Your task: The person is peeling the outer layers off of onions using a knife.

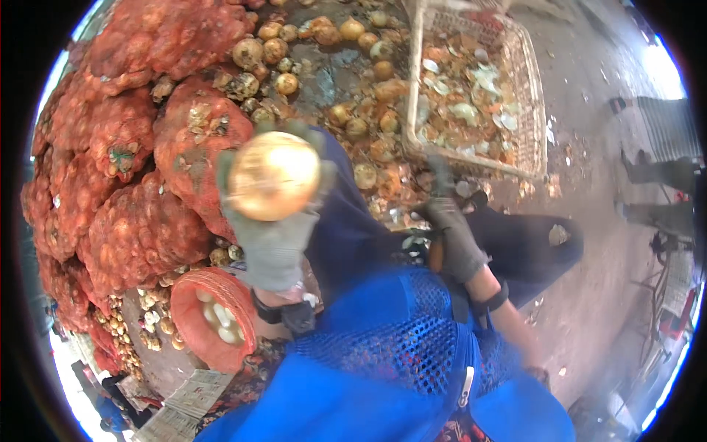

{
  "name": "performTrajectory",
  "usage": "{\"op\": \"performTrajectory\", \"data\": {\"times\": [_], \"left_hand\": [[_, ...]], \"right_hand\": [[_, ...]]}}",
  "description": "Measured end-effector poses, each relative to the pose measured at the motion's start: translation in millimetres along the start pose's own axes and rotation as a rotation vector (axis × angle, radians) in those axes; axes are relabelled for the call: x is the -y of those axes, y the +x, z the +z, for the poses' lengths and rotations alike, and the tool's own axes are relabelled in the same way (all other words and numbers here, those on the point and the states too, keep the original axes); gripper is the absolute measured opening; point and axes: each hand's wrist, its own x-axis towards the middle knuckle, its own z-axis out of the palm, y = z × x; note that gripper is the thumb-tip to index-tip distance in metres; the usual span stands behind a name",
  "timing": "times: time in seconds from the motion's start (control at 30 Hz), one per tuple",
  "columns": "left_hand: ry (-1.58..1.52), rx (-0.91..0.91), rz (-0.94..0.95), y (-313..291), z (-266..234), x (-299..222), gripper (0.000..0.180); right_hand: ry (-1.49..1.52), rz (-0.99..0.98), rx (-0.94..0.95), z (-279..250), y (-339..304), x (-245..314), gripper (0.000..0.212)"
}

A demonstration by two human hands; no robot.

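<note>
My left hand [272,243], in a grey-green glove, is raised at centre left with its fingers wrapped round a large golden-skinned onion [274,175]. The onion's papery skin is still on and catches the light. Lower and to the right, my right hand [453,236], in a similar glove, is closed in front of my knee. From its near side a brown handle [436,255] sticks out; the rest of that tool is hidden and blurred, so I cannot tell its kind. The two hands are well apart.
A pale plastic crate [541,125] holding onion peels stands ahead, with loose onions [287,83] and skins strewn to its left. Red mesh sacks of onions [147,228] are piled along the left. Near my left forearm, a red-lined bucket [247,324] holds peeled white onions.
</note>
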Motion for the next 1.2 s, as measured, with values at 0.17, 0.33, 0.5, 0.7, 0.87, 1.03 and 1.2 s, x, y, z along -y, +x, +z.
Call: {"op": "performTrajectory", "data": {"times": [0.17,0.33,0.5,0.7,0.87,1.03,1.2], "left_hand": [[-0.086,-0.093,-0.285,6,-8,48,0.058],[0.011,0.010,-0.341,14,-18,79,0.050],[0.356,0.288,0.017,19,2,88,0.038],[0.284,0.061,-0.118,35,-16,86,0.036],[0.152,-0.041,-0.305,37,5,77,0.044],[-0.037,-0.037,-0.466,37,15,79,0.058],[1.717,0.146,0.884,39,23,105,0.053]], "right_hand": [[0.347,0.068,-0.341,-13,-8,80,0.018],[0.338,0.073,0.038,-16,-47,136,0.026],[0.186,0.339,0.089,-25,-65,185,0.037],[0.070,0.318,0.131,-31,-64,189,0.044],[-0.037,0.255,0.219,-47,-62,194,0.043],[-0.162,0.332,0.386,-42,-58,205,0.037],[0.230,0.552,0.367,-34,-44,203,0.028]]}}
